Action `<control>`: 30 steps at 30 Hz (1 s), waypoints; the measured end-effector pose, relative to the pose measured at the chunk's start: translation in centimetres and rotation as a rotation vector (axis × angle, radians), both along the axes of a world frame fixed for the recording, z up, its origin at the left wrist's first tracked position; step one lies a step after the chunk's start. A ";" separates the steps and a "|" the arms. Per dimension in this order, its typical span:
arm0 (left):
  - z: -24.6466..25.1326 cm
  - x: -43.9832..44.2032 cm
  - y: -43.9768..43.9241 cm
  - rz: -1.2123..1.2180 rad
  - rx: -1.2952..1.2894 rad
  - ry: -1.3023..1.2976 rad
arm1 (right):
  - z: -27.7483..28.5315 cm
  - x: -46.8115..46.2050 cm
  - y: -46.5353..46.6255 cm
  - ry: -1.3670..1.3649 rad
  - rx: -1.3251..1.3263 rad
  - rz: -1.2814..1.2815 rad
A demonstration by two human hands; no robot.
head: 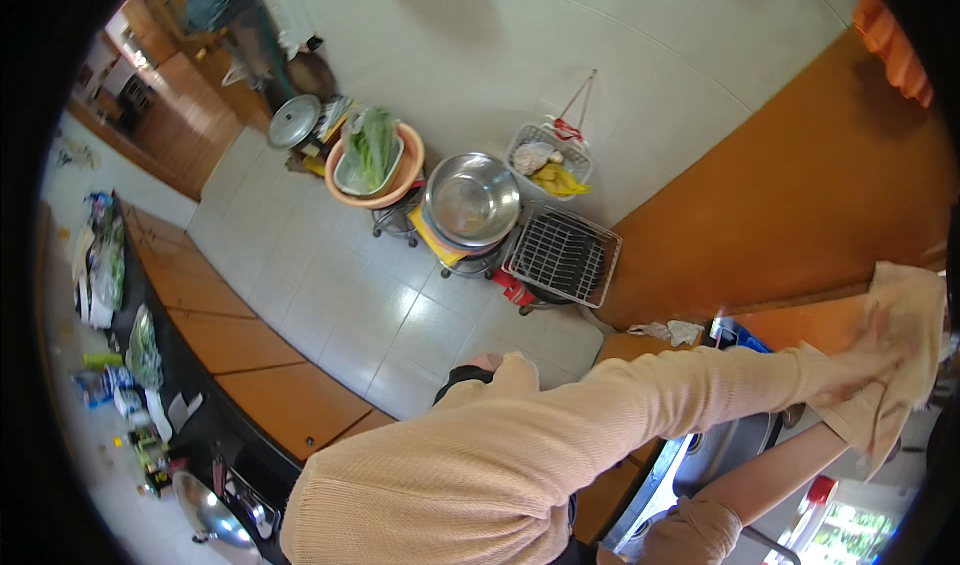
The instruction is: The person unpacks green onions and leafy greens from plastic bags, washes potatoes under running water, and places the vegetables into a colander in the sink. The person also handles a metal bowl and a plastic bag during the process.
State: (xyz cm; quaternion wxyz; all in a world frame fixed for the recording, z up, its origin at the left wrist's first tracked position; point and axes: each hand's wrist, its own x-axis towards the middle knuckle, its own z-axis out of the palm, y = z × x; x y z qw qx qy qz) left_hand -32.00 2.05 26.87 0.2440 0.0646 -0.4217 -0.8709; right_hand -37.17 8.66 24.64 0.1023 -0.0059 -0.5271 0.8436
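A tan cloth (911, 302) hangs raised at the right edge, blurred by motion. My left hand (874, 358), at the end of a long beige knit sleeve, lies against the cloth and holds it; its fingers are smeared. My right forearm (780, 469), with the sleeve pushed up, reaches to the cloth's lower edge. The cloth covers my right hand, so its grip cannot be seen. Below my arms is a stainless steel sink (724, 452). An orange-brown board or panel (802, 326) lies just beyond my left sleeve.
A black dish rack (562, 253), a steel basin (472, 197) and an orange tub (412, 156) with leafy greens stand along the tiled wall. A grey basket (517, 145) hangs above. Behind me, a dark counter (199, 407) carries a wok (214, 516) and bagged vegetables (142, 351).
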 end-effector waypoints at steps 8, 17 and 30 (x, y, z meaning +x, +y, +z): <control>2.0 -3.0 -5.8 0.182 -0.137 0.055 | 4.5 6.2 -7.9 0.098 0.167 -0.041; -5.2 -3.9 -9.3 0.285 -0.521 0.081 | -10.5 20.5 -11.2 0.052 1.052 0.098; -39.0 28.4 -35.9 -0.238 0.065 -0.401 | -38.3 30.3 -21.9 -0.749 0.617 1.005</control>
